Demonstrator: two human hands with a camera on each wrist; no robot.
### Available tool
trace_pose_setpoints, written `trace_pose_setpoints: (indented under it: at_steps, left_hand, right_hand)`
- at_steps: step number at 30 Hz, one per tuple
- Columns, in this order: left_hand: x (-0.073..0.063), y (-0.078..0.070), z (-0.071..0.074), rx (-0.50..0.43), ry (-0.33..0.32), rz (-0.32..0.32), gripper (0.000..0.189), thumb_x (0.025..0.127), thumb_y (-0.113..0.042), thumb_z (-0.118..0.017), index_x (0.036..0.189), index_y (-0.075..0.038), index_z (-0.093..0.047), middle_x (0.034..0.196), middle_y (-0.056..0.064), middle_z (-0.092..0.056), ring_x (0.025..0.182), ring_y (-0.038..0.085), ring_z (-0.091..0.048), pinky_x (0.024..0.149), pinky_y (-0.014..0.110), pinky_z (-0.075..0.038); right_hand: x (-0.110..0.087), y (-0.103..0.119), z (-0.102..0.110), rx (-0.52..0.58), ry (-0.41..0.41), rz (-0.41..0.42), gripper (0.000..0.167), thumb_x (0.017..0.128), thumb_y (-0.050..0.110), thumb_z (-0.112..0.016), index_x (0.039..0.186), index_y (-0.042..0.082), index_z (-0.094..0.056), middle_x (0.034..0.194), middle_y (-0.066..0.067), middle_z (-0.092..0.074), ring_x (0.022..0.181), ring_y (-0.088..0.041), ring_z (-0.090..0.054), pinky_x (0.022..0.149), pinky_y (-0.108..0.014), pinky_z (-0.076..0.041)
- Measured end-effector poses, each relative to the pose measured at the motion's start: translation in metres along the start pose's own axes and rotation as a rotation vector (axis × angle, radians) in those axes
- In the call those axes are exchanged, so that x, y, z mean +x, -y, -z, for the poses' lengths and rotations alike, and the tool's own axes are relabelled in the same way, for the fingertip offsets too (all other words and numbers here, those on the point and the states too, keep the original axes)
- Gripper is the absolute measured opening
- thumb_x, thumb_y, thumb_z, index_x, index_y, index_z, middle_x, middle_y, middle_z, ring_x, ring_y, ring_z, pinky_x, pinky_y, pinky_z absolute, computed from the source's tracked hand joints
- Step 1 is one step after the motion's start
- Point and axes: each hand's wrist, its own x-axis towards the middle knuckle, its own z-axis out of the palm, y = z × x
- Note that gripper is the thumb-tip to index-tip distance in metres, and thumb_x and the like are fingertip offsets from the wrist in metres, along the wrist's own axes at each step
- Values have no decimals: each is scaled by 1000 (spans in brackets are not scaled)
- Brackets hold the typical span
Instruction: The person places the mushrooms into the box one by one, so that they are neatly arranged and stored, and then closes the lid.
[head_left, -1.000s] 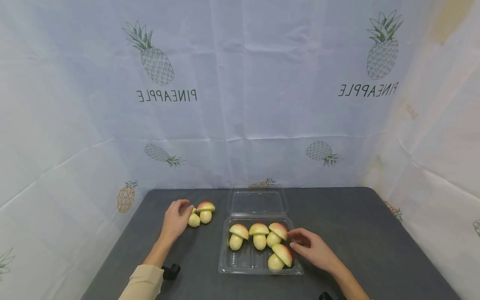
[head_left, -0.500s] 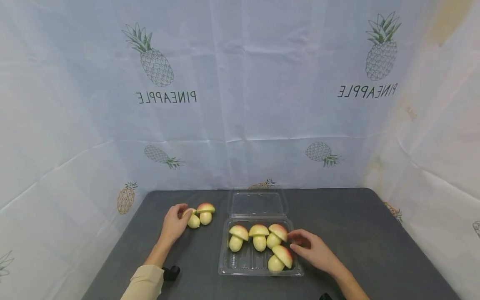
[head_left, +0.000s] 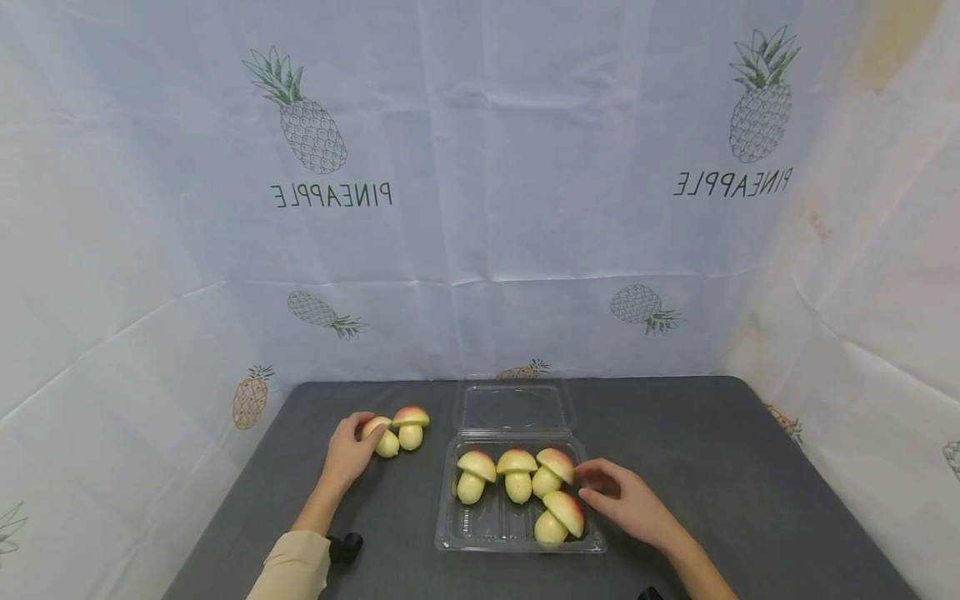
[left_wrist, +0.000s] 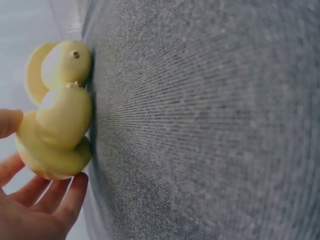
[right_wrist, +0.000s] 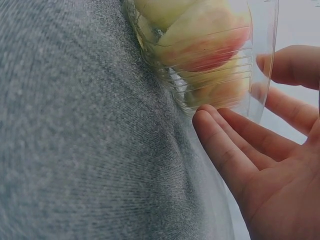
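Note:
Two yellow toy mushrooms with red-tinged caps lie side by side on the left of the dark table. My left hand [head_left: 349,451] holds the nearer-left toy mushroom [left_wrist: 65,116] by its cap, thumb on one side and fingers on the other; it still rests on the table. The other toy mushroom [head_left: 410,427] touches it. My right hand [head_left: 627,504] is at the right rim of an open clear plastic clamshell box [head_left: 465,537]. In the right wrist view its nearly straight fingers [right_wrist: 225,150] touch the outer wall. Several toy mushrooms [head_left: 517,475] lie inside the box.
The box's clear lid [head_left: 513,406] lies folded back toward the rear cloth. A dark table [head_left: 697,433] extends to both sides. White cloth [head_left: 510,208] printed with pineapples encloses the back and sides.
My left hand has come down slightly and its fingers have closed round the left toy mushroom's cap, which shows more now. The right hand and the box have stayed put.

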Motion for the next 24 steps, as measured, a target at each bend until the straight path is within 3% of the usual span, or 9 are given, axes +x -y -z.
trace_pose_setpoints:
  at_steps: [24]
  left_hand:
    - [-5, -2, 7, 23, -30, -35, 45, 102, -28, -65, 134, 3, -58, 126, 23, -56, 116, 38, -55, 95, 54, -45]
  right_hand:
    - [1, 0, -1, -24, -17, -15, 36, 101, 22, -65, 132, 3, -60, 126, -14, -64, 108, -26, -65, 84, -29, -55]
